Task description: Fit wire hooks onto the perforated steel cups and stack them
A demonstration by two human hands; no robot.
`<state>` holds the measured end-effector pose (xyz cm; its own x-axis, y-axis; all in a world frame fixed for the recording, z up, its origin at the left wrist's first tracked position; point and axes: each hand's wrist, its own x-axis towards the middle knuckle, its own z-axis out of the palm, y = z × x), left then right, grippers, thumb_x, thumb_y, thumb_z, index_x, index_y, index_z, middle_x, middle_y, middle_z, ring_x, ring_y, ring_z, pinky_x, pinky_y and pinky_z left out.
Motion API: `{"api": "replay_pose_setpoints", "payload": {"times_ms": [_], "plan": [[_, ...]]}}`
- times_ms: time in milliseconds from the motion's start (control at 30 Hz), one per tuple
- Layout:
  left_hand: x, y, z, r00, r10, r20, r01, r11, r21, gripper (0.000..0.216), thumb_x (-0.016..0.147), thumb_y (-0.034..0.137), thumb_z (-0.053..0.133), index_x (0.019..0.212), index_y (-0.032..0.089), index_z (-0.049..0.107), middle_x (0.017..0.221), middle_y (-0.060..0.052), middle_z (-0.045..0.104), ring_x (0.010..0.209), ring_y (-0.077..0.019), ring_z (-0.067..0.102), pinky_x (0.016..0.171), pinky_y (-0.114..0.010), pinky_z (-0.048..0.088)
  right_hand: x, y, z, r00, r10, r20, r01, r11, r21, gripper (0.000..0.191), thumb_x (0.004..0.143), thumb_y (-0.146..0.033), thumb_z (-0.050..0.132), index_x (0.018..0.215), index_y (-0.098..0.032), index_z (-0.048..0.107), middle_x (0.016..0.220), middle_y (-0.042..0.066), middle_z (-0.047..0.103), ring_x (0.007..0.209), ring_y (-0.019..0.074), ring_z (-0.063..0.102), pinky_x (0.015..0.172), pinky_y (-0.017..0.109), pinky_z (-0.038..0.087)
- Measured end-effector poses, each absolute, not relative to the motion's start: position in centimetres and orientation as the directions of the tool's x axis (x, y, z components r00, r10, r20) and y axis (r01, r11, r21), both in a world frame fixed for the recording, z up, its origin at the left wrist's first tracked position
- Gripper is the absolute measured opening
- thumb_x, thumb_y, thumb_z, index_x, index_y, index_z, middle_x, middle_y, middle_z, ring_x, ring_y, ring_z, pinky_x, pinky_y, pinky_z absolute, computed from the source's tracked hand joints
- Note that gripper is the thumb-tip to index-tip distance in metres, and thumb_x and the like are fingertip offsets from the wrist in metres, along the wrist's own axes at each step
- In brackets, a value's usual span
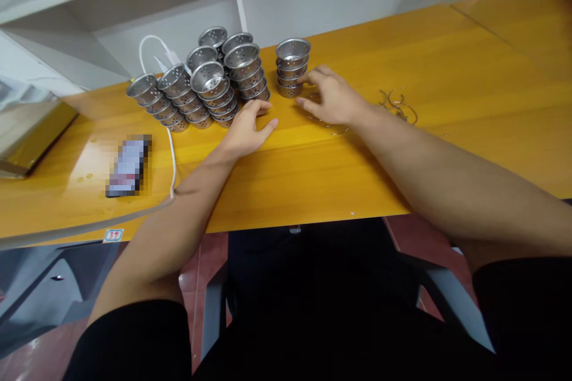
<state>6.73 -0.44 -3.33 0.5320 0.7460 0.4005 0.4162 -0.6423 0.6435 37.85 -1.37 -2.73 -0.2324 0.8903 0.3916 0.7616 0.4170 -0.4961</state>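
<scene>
Several stacks of perforated metal cups stand close together on the wooden table. Set apart to their right is one more stack of such cups. My left hand is beside the front of the grouped stacks, its thumb apart from the fingers and nothing in its grasp. By the lower right side of the separate stack is my right hand, thumb and fingers apart; whether a fingertip touches the cups I cannot tell. Thin curved metal wires lie partly hidden under this hand.
More curved wires lie to the right of my right forearm. A phone with a blurred screen rests on the left, near a white cable. At the far left edge stands a cardboard box. White shelving backs the table.
</scene>
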Motion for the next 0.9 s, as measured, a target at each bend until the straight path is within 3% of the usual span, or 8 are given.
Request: {"api": "replay_pose_setpoints", "payload": {"times_ms": [200,367,500,567,600,733,833,900], "plan": [[6.4,0.7,-4.0,0.559,0.719,0.413,0.45,-0.681,0.577,0.049,0.105,0.024,0.087,0.152,0.018,0.074,0.165,-0.021,0.08,0.16,-0.0378,0.079,0.145,-0.059,0.064,38.1,-1.1,-3.1,-0.36,0.873,0.329,0.709,0.486,-0.511,0.082,0.104,-0.07,0.086,0.18,-0.043,0.069,0.188,0.004,0.064,0.178,0.0498,0.054,0.152,0.08,0.04],[5.9,1.5,-4.3,0.557,0.723,0.408,0.468,-0.679,0.566,0.048,0.101,0.026,0.094,0.147,0.022,0.079,0.168,-0.019,0.08,0.171,-0.0385,0.072,0.151,-0.059,0.058,38.3,-1.2,-3.4,-0.374,0.88,0.294,0.71,0.475,-0.52,0.086,0.105,-0.072,0.087,0.182,-0.038,0.068,0.191,0.007,0.061,0.179,0.0499,0.053,0.154,0.077,0.04],[5.8,-0.1,-2.5,0.594,0.676,0.437,0.419,-0.723,0.55,0.03,0.11,0.025,0.083,0.14,0.022,0.08,0.148,-0.014,0.085,0.139,-0.0313,0.087,0.131,-0.05,0.072,38.3,-1.4,-3.2,-0.381,0.872,0.306,0.714,0.488,-0.503,0.085,0.107,-0.074,0.085,0.18,-0.035,0.07,0.184,0.012,0.066,0.173,0.0502,0.06,0.151,0.074,0.046],[5.5,-1.2,-0.7,0.603,0.634,0.483,0.423,-0.768,0.481,0.019,0.117,0.033,0.076,0.134,0.025,0.081,0.131,-0.009,0.086,0.114,-0.0263,0.088,0.111,-0.046,0.075,38.3,-1.5,-3.0,-0.39,0.867,0.309,0.707,0.497,-0.502,0.085,0.108,-0.072,0.086,0.18,-0.03,0.07,0.181,0.017,0.068,0.17,0.0529,0.062,0.149,0.075,0.047],[5.3,-1.7,0.3,0.582,0.609,0.539,0.428,-0.793,0.434,0.02,0.12,0.04,0.073,0.132,0.027,0.081,0.13,-0.009,0.084,0.115,-0.027,0.086,0.11,-0.047,0.073,38.2,-1.6,-2.9,-0.385,0.868,0.313,0.707,0.496,-0.505,0.085,0.108,-0.071,0.085,0.18,-0.028,0.071,0.179,0.018,0.069,0.169,0.0536,0.062,0.149,0.076,0.047],[3.3,-1.8,3.7,0.365,0.476,0.8,0.455,-0.841,0.293,0.034,0.124,0.063,0.063,0.138,0.035,0.076,0.147,-0.011,0.077,0.15,-0.0385,0.07,0.137,-0.069,0.056,38.1,-1.7,-2.7,-0.314,0.89,0.33,0.746,0.446,-0.494,0.075,0.111,-0.065,0.083,0.178,-0.033,0.073,0.178,0.014,0.07,0.17,0.0525,0.061,0.15,0.075,0.045],[0.7,0.1,4.4,0.241,0.481,0.843,0.54,-0.788,0.296,0.044,0.114,0.07,0.079,0.146,0.042,0.072,0.171,-0.007,0.066,0.169,-0.044,0.048,0.151,-0.082,0.03,38.2,-1.9,-2.5,-0.299,0.899,0.321,0.765,0.427,-0.482,0.073,0.113,-0.061,0.081,0.178,-0.03,0.073,0.177,0.016,0.069,0.169,0.0526,0.061,0.15,0.072,0.046],[-1.2,2.0,4.0,0.203,0.529,0.824,0.587,-0.739,0.33,0.042,0.106,0.074,0.087,0.132,0.042,0.077,0.174,-0.003,0.064,0.171,-0.0478,0.039,0.151,-0.088,0.016,38.3,-2.0,-2.4,-0.299,0.903,0.309,0.772,0.419,-0.478,0.071,0.114,-0.061,0.08,0.178,-0.029,0.074,0.176,0.017,0.07,0.169,0.0515,0.061,0.15,0.07,0.046]]}}
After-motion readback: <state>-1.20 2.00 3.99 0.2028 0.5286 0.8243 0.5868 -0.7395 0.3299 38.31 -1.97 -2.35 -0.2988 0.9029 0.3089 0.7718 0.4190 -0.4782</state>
